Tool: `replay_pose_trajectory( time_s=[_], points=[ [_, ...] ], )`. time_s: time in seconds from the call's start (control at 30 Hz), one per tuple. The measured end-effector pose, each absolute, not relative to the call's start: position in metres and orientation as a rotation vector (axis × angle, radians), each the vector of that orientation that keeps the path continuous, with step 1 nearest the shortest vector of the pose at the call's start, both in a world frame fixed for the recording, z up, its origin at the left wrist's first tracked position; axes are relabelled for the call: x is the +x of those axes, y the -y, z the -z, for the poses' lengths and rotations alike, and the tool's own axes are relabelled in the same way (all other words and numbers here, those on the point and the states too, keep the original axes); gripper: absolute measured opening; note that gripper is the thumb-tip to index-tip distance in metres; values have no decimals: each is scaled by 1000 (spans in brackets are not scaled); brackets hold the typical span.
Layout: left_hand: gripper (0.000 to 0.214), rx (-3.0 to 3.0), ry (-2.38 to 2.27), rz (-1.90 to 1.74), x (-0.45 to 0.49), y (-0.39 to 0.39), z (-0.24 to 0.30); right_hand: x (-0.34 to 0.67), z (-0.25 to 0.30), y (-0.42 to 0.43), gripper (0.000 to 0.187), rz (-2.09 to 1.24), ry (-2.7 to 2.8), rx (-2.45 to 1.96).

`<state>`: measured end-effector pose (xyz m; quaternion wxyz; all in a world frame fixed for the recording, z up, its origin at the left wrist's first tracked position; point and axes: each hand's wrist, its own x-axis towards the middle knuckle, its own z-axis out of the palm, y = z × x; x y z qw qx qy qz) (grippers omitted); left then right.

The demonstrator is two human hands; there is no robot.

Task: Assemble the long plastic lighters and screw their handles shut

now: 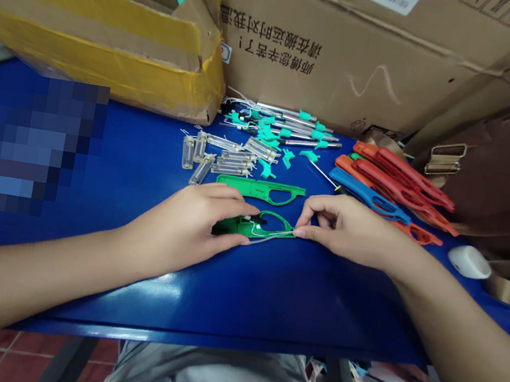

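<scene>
Left hand (197, 217), left of centre, fingers gripping the lower green shell (237, 226), just below mid-frame; wire (271, 237) trailing along it; and right hand (346, 228), right of centre, thumb and forefinger pinching that wire!

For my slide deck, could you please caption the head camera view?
At a blue table, left hand holds a green casing; right hand pinches at its tip, where pale wires run.
</scene>
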<state>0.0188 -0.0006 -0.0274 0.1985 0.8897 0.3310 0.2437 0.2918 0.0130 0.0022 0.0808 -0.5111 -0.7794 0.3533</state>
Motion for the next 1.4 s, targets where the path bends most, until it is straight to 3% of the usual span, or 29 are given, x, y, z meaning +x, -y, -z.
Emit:
replay_pose_trajectory(
  time_s=[0.2, 0.37, 0.5, 0.67, 0.77, 0.87, 0.97, 1.13, 1.4],
  points=[
    [35, 2478, -901, -661, 17, -3, 27, 293, -9, -26, 22, -1287, 2376, -1520],
    [35, 2465, -900, -659, 17, -4, 27, 289, -8, -39, 22, -1186, 2489, -1543],
    [34, 2471, -905, -645, 17, -6, 25, 280, -14, -50, 36, -1029, 2571, -1794],
    [32, 2487, -887, -667, 15, -7, 26, 274, -16, -46, 34, -1025, 2643, -1782],
    [31, 2507, -875, -668, 15, -7, 26, 276, -17, -30, 23, -1038, 2572, -1656],
    [30, 2525, -849, -678, 15, -6, 27, 277, -19, -9, 8, -825, 2670, -1351],
    [28, 2548, -828, -698, 14, -6, 27, 276, -12, 8, 17, -712, 2760, -1076],
    [27, 2568, -810, -705, 14, -6, 26, 273, 15, 18, 19, -301, 2745, -1088],
    [24, 2535, -828, -675, 16, -6, 26, 272, 33, 16, 18, -198, 2678, -1097]
  ],
)
